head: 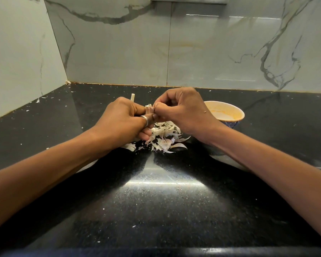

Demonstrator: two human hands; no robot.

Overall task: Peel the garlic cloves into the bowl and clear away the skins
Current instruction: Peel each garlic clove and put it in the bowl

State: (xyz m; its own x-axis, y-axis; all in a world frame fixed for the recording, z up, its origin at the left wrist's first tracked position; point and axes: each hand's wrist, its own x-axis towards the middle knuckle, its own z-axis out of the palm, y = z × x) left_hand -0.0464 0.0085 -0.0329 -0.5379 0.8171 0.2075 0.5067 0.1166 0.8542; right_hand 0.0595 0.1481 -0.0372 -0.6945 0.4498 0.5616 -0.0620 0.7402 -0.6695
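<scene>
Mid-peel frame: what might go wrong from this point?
1. The partly skinned garlic clove, pinched between the left hand and right hand, sits over the white pile of papery skins, not the yellow-stained bowl; dropped, it may land among them.
2. Loose flakes dot the black speckled countertop, so clearing may miss some.

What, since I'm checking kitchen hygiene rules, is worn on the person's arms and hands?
No sleeves, gloves, watch or bracelet show anywhere in the view. The left hand wears one plain silver-coloured band ring on a finger. The right hand wears nothing.
</scene>
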